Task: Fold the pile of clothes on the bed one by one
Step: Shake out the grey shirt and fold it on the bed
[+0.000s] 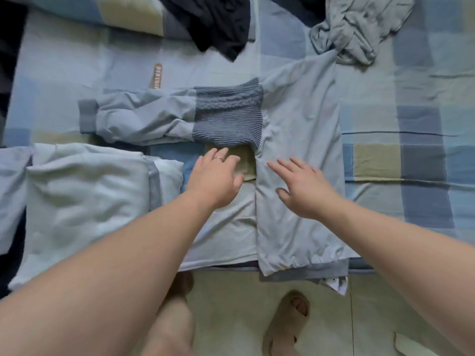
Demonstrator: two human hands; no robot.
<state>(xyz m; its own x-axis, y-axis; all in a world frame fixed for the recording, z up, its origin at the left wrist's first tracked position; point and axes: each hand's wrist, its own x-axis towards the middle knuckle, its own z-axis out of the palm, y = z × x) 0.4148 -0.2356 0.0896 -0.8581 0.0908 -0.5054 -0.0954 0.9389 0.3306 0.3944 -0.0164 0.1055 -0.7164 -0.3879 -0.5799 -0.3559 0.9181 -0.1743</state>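
Note:
A light blue jacket [300, 119] lies spread on the bed, its body running from the bed's near edge toward the far side. Its left sleeve [144, 116], with a grey-blue knitted shoulder panel [228, 116], stretches out to the left. My right hand [303, 186] lies flat with straight fingers on the jacket's body. My left hand [216, 176] hovers or rests just below the knitted panel, fingers relaxed, holding nothing. A crumpled grey garment [357, 27] and a dark navy garment [218, 21] lie at the far side of the bed.
A pale blue folded pile [84, 191] sits at the near left. The bed sheet [416, 160] is checked blue and olive. Below the bed edge is a tiled floor [231, 299] with my slippered feet [288, 327].

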